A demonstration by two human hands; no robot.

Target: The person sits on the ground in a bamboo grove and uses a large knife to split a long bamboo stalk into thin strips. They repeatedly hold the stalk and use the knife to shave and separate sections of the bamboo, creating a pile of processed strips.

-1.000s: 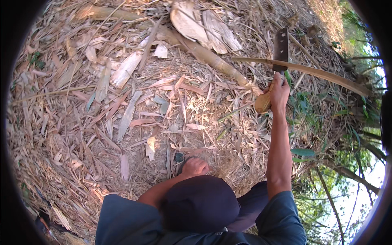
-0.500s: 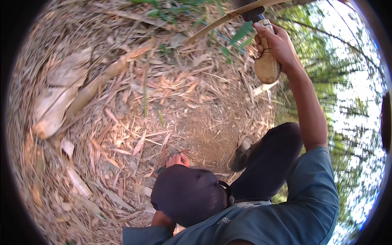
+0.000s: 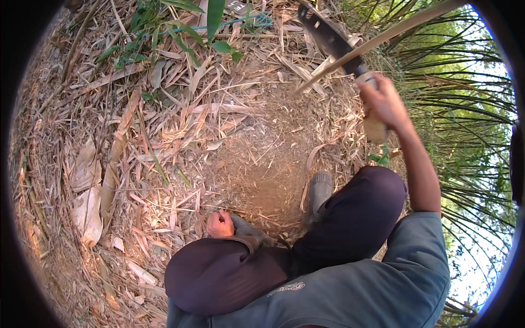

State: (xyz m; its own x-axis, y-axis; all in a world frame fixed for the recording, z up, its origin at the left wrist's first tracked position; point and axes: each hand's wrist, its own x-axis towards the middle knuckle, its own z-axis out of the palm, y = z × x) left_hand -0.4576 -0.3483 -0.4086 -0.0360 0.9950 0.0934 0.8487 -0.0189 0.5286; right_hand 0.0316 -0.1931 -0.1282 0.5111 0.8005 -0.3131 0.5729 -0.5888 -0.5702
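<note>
My right hand is raised at the upper right, closed round the thick wooden handle of a machete. The dark machete blade, with holes near its tip, points up and to the left. A long pale strip, like split bamboo, crosses the blade close to the handle; whether it is caught on the edge I cannot tell. Low down, beside my left knee and a grey boot, is my left hand with its fingers curled in. What it holds, if anything, is too small to make out.
Dry leaves and shavings litter the ground round a patch of brown soil. Pale sheath pieces lie by a bamboo length at left. Green leaves stand far off; bamboo stems rise at right.
The whole view has shifted. My right hand and the machete sit lower in the picture, with more blade showing. My left hand, earlier partly behind the knee, shows more and is curled.
</note>
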